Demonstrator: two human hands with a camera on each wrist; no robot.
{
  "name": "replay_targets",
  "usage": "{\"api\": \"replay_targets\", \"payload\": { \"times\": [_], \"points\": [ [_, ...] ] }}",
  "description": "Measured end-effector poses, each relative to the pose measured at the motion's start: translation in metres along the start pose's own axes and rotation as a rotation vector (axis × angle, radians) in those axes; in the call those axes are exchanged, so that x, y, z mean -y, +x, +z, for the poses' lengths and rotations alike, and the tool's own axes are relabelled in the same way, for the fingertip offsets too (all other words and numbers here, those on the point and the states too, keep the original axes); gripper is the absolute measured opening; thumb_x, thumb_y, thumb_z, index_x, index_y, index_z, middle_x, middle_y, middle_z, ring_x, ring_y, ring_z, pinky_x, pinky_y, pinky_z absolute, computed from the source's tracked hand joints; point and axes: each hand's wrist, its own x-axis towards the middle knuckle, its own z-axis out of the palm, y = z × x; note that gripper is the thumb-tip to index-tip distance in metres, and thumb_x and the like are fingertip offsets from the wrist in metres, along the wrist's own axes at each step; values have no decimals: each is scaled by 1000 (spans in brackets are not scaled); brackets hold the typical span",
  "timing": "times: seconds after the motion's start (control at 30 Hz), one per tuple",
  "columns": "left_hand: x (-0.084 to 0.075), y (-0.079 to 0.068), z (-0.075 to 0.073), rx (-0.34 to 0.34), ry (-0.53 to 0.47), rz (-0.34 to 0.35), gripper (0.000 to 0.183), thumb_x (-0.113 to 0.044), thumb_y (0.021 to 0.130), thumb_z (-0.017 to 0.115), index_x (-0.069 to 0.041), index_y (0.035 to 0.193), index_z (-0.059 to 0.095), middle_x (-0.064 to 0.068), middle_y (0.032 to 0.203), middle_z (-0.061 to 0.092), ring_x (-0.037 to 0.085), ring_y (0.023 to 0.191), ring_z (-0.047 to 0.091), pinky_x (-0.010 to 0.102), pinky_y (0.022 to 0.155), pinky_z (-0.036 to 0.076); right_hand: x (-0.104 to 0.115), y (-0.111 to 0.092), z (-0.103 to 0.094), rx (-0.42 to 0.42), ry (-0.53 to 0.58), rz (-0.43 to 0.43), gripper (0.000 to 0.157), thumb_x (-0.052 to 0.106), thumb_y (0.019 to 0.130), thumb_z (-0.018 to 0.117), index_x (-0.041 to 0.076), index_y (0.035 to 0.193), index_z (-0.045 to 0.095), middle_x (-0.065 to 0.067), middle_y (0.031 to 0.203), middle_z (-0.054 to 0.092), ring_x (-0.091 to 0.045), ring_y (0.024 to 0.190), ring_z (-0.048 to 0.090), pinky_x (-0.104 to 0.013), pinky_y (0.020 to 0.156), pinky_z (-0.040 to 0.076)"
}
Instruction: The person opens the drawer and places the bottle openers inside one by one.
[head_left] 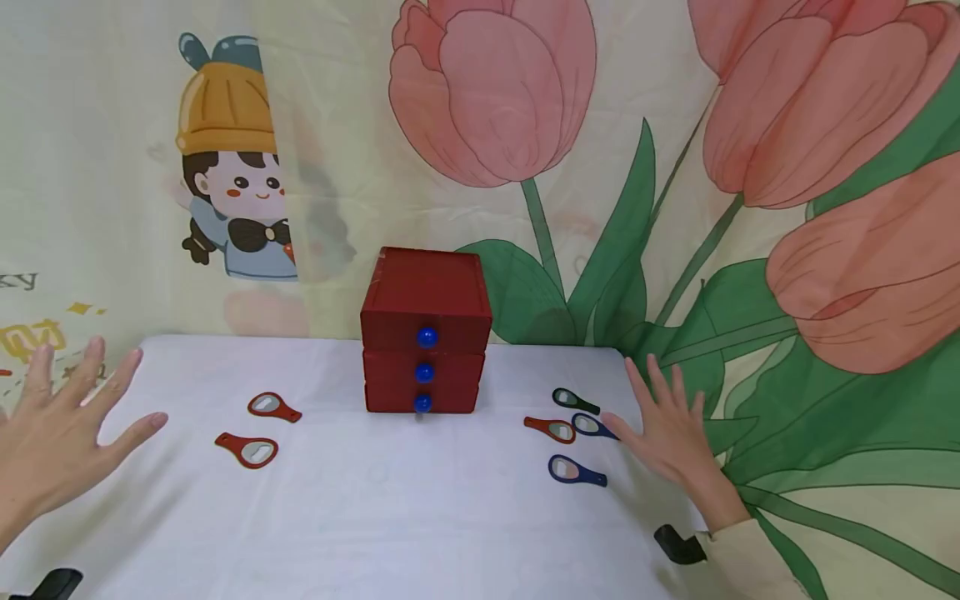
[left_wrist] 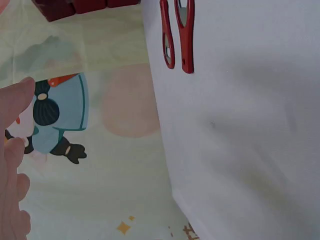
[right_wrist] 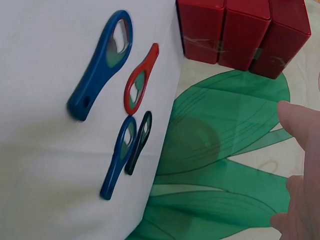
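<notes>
My left hand (head_left: 67, 437), fingers spread, is held over the left side of the white table and touches nothing. Nearest to it lie two red bottle openers (head_left: 238, 445), one a little behind the other. On the other side my right hand (head_left: 670, 429) hovers with its fingers extended, holding nothing. Just left of it lie a dark green bottle opener (head_left: 588, 407), a red one (head_left: 536, 423) and two blue ones (head_left: 594, 477). In the head view, the right hand's thumb reaches the handle end of the farther blue opener; contact cannot be told.
A dark red box with three stacked drawers (head_left: 390, 367) and blue round knobs (head_left: 427, 337) stands at the table's back edge, between the two groups of openers. Behind the white tabletop (head_left: 390, 517) hangs a cloth printed with tulips (head_left: 495, 92) and a cartoon figure (head_left: 232, 183).
</notes>
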Motion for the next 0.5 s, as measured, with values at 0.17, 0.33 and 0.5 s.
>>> {"api": "replay_targets", "payload": {
  "times": [0.17,0.33,0.5],
  "points": [
    [-7,7,-6,3,30,8,106,-73,98,54,-26,171,-6,23,174,-10,53,153,-29,83,109,-23,11,9,2,-12,53,-18,97,63,101,59,20,173,10,-26,175,9,-61,157,2,-92,109,5],
    [-20,16,-10,9,48,15,105,-75,98,52,-24,171,-3,25,174,-8,58,154,-18,79,108,-28,21,15,5,17,119,-7,95,61,102,59,15,172,15,-28,175,11,-62,156,6,-92,109,7],
    [-35,26,-9,-6,-46,51,99,-70,101,52,-22,172,1,27,174,-2,61,155,-11,85,109,-21,30,19,10,34,199,0,93,58,103,59,10,171,17,-28,174,12,-61,156,9,-89,112,11]
  ]
}}
